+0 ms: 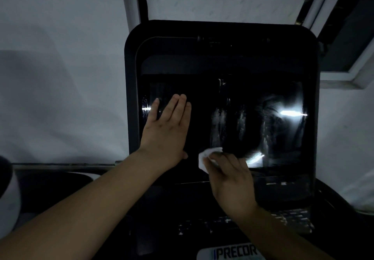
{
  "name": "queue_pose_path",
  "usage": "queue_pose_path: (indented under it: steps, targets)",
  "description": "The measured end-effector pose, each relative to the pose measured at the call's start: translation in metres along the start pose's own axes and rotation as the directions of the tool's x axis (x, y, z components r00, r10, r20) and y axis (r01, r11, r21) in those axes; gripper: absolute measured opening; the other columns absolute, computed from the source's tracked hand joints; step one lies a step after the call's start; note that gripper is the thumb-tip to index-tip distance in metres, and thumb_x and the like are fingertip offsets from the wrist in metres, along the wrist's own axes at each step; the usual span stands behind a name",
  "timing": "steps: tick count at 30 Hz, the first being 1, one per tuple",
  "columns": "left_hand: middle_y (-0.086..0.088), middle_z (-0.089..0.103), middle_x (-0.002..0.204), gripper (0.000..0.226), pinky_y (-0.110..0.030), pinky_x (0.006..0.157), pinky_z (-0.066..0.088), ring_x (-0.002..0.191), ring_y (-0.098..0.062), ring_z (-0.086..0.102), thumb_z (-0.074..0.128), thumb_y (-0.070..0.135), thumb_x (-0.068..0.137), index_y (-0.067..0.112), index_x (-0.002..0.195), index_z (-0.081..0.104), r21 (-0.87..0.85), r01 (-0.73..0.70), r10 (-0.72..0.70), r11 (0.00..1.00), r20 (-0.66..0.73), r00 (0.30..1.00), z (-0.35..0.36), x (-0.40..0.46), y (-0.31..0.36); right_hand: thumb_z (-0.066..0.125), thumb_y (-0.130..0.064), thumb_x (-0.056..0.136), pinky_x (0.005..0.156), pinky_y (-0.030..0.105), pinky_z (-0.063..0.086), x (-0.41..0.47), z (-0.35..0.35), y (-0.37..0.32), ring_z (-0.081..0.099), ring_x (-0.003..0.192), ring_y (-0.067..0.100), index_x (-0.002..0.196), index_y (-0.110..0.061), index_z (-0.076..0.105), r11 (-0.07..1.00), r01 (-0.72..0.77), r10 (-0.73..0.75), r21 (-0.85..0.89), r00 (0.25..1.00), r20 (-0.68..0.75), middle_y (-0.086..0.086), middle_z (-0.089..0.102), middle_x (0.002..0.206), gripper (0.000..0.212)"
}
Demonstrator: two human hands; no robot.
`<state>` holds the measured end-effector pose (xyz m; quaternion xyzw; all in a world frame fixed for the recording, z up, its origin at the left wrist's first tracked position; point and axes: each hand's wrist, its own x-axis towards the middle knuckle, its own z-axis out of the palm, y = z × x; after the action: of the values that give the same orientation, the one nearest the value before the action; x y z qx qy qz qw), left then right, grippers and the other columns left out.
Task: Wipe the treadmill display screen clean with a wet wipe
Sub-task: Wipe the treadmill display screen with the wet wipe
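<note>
Mid-wipe I'd say: right hand (229, 180) pinches the crumpled white wet wipe (206, 156) low on the glossy black treadmill display screen (232, 97), left hand (166, 130) flat, fingers straight; streaks remain on the right half

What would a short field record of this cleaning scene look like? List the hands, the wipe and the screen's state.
left hand: flat on the display screen, fingers straight
right hand: holds the wet wipe
wipe position: against the screen's lower edge, near the middle
screen state: dark, with pale streaks at centre and right
logo: PRECOR label below the console
</note>
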<state>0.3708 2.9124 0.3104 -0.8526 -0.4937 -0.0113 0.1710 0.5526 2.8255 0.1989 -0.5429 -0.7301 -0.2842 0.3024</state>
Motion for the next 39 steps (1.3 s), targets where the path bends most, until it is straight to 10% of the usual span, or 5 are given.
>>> queue_pose_path:
  steps: [18, 30, 39]
  targets:
    - [-0.013, -0.027, 0.167, 0.134, -0.060, 0.123, -0.007, 0.154, -0.026, -0.026, 0.066, 0.073, 0.079, 0.009, 0.156, -0.023, 0.018, 0.005, -0.005, 1.000, 0.000, 1.000, -0.001, -0.001, 0.003, 0.072, -0.015, 0.075, 0.073, 0.040, 0.045, 0.151, -0.002, 0.069, 0.064, 0.091, 0.035, 0.110, -0.016, 0.075, 0.971, -0.091, 0.075, -0.220, 0.994, -0.080, 0.005, 0.070, 0.107, 0.035]
    - [-0.015, -0.028, 0.166, 0.133, -0.059, 0.123, -0.008, 0.154, -0.028, -0.026, 0.065, 0.071, 0.080, 0.008, 0.156, -0.024, 0.012, 0.000, 0.000, 1.000, -0.009, 1.000, -0.001, -0.001, 0.002, 0.061, -0.016, 0.097, 0.073, 0.039, 0.040, 0.010, -0.004, 0.024, 0.062, 0.094, 0.030, 0.110, -0.011, 0.077, 1.000, -0.012, 0.012, -0.010, 0.998, -0.054, 0.005, 0.073, 0.107, 0.022]
    - [-0.014, -0.027, 0.167, 0.133, -0.058, 0.124, -0.008, 0.154, -0.027, -0.026, 0.065, 0.072, 0.080, 0.008, 0.156, -0.024, 0.014, 0.000, 0.000, 1.000, -0.012, 1.000, -0.002, 0.000, 0.005, 0.071, -0.011, 0.072, 0.070, 0.039, 0.037, 0.153, -0.003, 0.085, 0.062, 0.083, 0.035, 0.097, -0.014, 0.074, 0.970, -0.080, 0.051, -0.229, 0.990, -0.129, 0.005, 0.072, 0.105, 0.025]
